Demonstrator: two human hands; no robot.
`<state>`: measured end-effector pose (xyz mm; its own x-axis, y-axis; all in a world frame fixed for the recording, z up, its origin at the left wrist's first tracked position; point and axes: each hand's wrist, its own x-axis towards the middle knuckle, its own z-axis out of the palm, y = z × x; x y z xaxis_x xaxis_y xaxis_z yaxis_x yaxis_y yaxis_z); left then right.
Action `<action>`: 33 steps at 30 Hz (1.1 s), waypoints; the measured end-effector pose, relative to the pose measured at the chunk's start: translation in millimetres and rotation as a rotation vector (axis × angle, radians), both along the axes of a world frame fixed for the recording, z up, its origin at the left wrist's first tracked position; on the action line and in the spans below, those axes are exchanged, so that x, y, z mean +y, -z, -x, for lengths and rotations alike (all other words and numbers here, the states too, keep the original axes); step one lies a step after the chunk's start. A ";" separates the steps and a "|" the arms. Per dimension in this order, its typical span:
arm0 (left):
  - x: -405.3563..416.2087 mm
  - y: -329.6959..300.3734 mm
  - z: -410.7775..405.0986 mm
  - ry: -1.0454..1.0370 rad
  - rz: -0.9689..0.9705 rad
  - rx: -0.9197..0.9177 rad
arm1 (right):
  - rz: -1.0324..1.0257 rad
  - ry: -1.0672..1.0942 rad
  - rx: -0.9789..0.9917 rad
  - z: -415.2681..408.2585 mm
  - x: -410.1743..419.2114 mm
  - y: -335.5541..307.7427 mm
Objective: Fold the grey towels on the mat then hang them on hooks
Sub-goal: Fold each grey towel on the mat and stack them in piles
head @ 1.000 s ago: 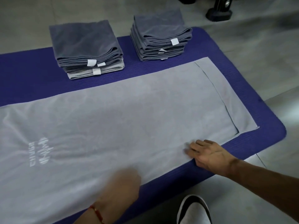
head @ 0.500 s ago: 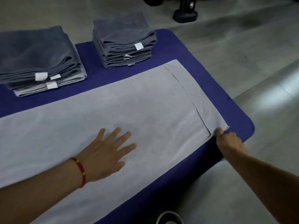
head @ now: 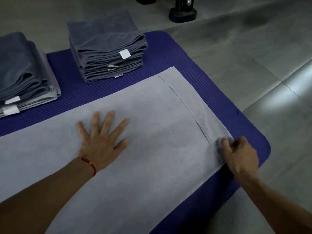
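Observation:
A long light-grey towel [head: 152, 132] lies spread flat on the purple mat [head: 202, 68], with a narrow strip folded over at its right end. My left hand [head: 101, 141] presses flat on the towel's middle, fingers spread, a red thread on the wrist. My right hand [head: 239, 152] pinches the towel's near right corner, where the cloth bunches a little under the fingers.
Two stacks of folded dark-grey towels stand at the back of the mat: one in the middle [head: 108, 51], one at the left edge [head: 22, 73]. A black stand base [head: 183, 13] sits on the grey tiled floor [head: 253, 48] beyond the mat.
My left hand has slid a little farther onto the towel. My right hand has tightened on the near right corner, and the cloth there has bunched up.

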<state>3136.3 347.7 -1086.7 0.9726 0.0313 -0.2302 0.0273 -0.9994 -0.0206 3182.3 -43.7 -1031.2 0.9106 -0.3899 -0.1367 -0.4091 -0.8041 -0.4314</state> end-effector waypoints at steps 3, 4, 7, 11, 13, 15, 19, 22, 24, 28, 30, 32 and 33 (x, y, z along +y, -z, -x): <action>0.8 3.2 1.3 -0.005 0.003 -0.035 | 0.083 -0.401 -0.184 -65.3 42.8 4.9; 0.6 2.6 1.1 -0.001 0.007 -0.035 | 0.151 -0.522 -0.229 -97.1 60.1 10.1; 3.5 2.7 0.8 0.014 0.014 -0.042 | 0.251 -0.789 -0.188 -199.0 122.3 20.0; 4.7 3.2 0.4 0.022 0.014 -0.038 | 0.300 -1.072 -0.011 -287.2 178.3 13.1; 5.4 2.2 -1.2 0.031 0.004 -0.031 | 0.316 -1.135 0.093 -307.9 190.9 5.4; 5.9 0.5 -1.8 0.039 0.003 -0.034 | 0.356 -1.169 0.197 -318.9 200.3 -6.2; 6.5 -2.1 -1.9 0.061 0.011 -0.042 | 0.358 -1.170 0.165 -329.8 208.9 -16.6; 6.6 -2.6 -2.1 0.062 0.012 -0.045 | 0.194 -1.069 0.054 -313.7 198.2 0.2; 7.7 -3.2 -1.8 0.072 -0.014 -0.035 | 0.066 -0.985 -0.032 -286.8 185.3 16.6; 7.2 -3.4 1.5 0.089 -0.038 -0.046 | 0.311 -0.906 -0.047 -201.6 133.4 44.7; 6.9 -3.6 3.2 0.086 -0.049 -0.057 | 0.334 -0.866 0.041 -148.2 99.9 56.7; 5.5 -3.4 4.1 0.077 -0.037 -0.070 | 0.344 -0.783 0.045 -99.3 73.1 63.0; 5.1 -2.5 4.3 0.073 -0.034 -0.074 | 0.354 -0.729 0.057 -76.6 63.8 64.0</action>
